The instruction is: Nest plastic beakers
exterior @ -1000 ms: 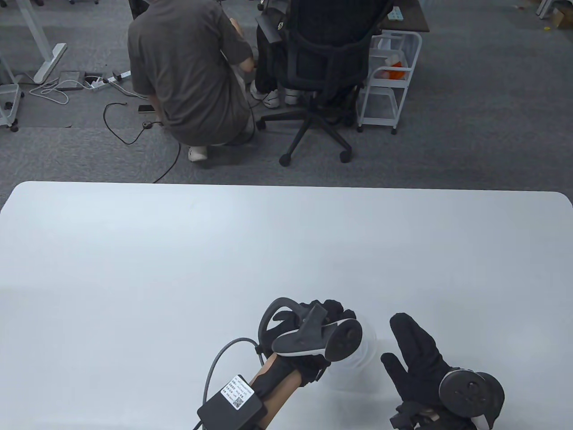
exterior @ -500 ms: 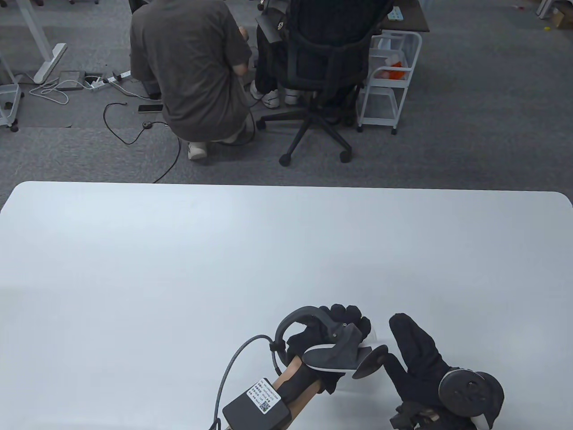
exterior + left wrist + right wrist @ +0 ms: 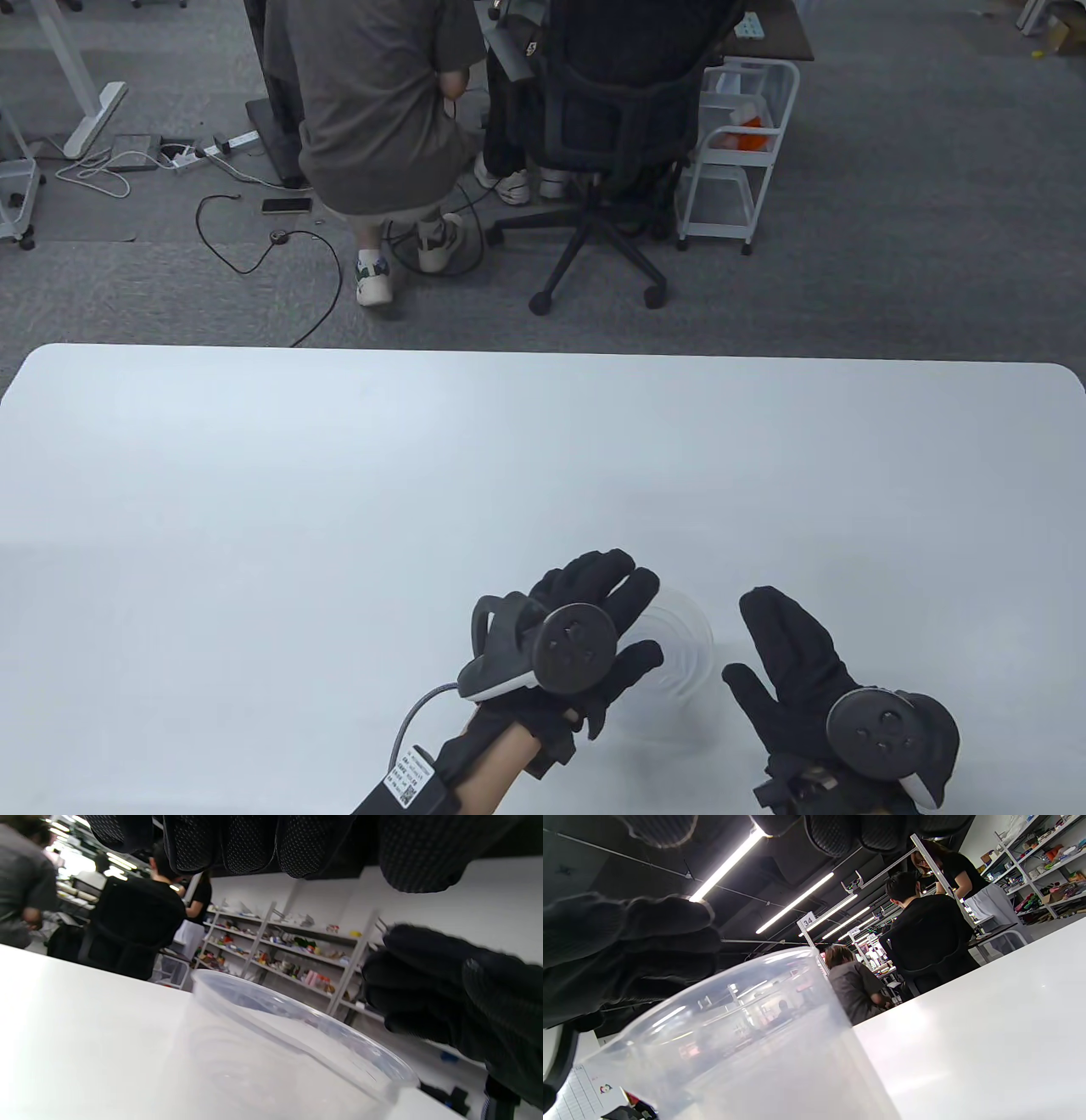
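A translucent plastic beaker [image 3: 683, 645] stands upright on the white table [image 3: 339, 509] near the front edge, between my hands. Ring-shaped rims show inside it. My left hand [image 3: 632, 615] is palm down with fingers spread just left of the beaker and holds nothing. My right hand [image 3: 764, 645] is open, flat, and a little apart on the beaker's right. In the left wrist view the beaker [image 3: 275, 1052] is close below my fingers [image 3: 254, 840], with the right hand [image 3: 458, 993] behind it. In the right wrist view the beaker [image 3: 755, 1043] fills the foreground, with the left hand [image 3: 628, 946] beyond it.
Beyond the table's far edge are a standing person [image 3: 373, 110], a black office chair [image 3: 619, 127], a white cart [image 3: 738, 144] and floor cables [image 3: 237, 229].
My left hand, curled over the beaker earlier, has turned palm down, opened and drawn left, leaving the beaker uncovered. The right hand has barely moved. The crouching person behind has stood up.
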`<state>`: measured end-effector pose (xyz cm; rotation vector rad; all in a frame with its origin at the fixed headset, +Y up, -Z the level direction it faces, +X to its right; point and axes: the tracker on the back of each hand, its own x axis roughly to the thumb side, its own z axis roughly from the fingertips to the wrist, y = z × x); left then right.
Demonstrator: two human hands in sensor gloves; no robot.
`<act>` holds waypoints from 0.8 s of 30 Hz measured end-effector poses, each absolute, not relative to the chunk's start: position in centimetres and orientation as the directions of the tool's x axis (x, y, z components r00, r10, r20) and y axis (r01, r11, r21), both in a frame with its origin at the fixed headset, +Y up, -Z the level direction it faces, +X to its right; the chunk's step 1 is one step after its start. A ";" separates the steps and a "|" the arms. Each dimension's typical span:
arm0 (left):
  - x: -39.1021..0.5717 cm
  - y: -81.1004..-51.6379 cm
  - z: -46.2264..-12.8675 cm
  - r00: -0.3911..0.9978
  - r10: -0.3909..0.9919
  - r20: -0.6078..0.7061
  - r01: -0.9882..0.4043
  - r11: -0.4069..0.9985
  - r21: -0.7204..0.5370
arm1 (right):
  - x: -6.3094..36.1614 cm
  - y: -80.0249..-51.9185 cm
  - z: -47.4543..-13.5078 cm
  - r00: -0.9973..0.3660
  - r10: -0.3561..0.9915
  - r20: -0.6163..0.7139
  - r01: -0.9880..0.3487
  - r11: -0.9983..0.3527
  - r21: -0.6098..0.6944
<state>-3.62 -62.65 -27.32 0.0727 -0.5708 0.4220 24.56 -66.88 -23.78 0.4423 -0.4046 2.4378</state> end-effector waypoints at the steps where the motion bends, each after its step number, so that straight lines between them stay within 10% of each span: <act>1: -4.3 -62.9 -27.3 0.760 0.379 0.528 -0.420 0.907 -0.046 | 24.8 -66.9 -23.9 -0.756 0.518 0.399 -0.618 -0.766 -0.177; 24: -11.2 -71.1 -27.9 0.608 0.714 0.347 -0.706 0.686 -0.175 | 28.9 -71.2 -24.4 -0.750 0.589 0.302 -0.633 -0.771 -0.069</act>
